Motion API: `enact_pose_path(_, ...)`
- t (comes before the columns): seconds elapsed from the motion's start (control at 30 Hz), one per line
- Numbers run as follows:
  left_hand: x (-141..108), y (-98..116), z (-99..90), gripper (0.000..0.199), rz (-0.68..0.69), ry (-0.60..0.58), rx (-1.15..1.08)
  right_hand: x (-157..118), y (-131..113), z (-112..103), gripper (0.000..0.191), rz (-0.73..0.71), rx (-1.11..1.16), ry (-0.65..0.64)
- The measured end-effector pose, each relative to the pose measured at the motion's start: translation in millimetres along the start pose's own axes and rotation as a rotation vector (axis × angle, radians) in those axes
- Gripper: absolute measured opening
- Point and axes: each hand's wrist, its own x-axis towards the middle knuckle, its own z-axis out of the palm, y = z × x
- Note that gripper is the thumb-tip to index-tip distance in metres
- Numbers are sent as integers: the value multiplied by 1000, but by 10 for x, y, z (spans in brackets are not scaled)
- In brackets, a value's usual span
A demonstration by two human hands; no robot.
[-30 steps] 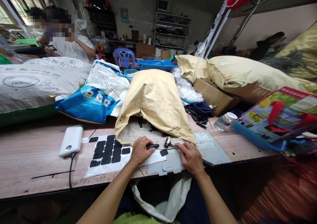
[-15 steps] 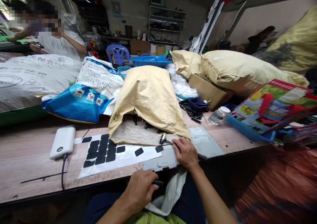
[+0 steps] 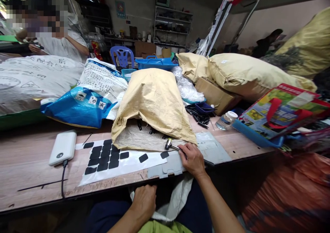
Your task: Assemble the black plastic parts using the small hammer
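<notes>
My right hand [image 3: 193, 158] is closed around the handle of a small hammer [image 3: 168, 144] at the table's front edge. The hammer's head lies over the mouth of a tan woven sack [image 3: 154, 92], where several black pieces [image 3: 139, 124] show. Below the table edge, my left hand [image 3: 144, 198] is closed above my lap, next to a whitish open bag [image 3: 177, 200]. Its fingertips are turned away, so whatever they hold is hidden. A white sheet with black rounded stickers [image 3: 103, 159] lies left of the hammer, and a grey flat board [image 3: 213, 148] lies under my right hand.
A white power bank [image 3: 62, 147] with a cable sits at the left. A blue-and-white sack [image 3: 85, 95], black parts [image 3: 198, 118], a clear jar [image 3: 227, 120] and a blue tray [image 3: 257, 134] surround the tan sack. A person in white [image 3: 74, 42] sits across at the left.
My left hand has moved slightly left and down and turned over; the black piece seen at its fingers is out of sight. My right hand stays on the hammer.
</notes>
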Motion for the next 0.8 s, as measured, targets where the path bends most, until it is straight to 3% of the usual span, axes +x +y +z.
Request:
enact_pose_path(0.13,-136,99,-200,26,115,1,-167,-3,-2,-2,23,3,7,-18)
enact_pose_path(0.27,-33,140,-743,22,167,63,-467,4,-2,3,23,3,11,-19)
enact_pose_path(0.37,368,-68,-1221,31,-17,329,-570,7,-1,1,23,6,12,-17)
enact_pose_path(0.5,1052,-476,-1692,31,-418,658,-433,6,-6,-7,23,10,1,-18)
enact_pose_path(0.63,1493,-675,-1878,42,-594,633,-389,6,-11,-13,22,13,0,-18)
enact_pose_path(0.8,1523,-728,-1848,35,-593,568,-368,6,-7,-9,22,21,-2,-20)
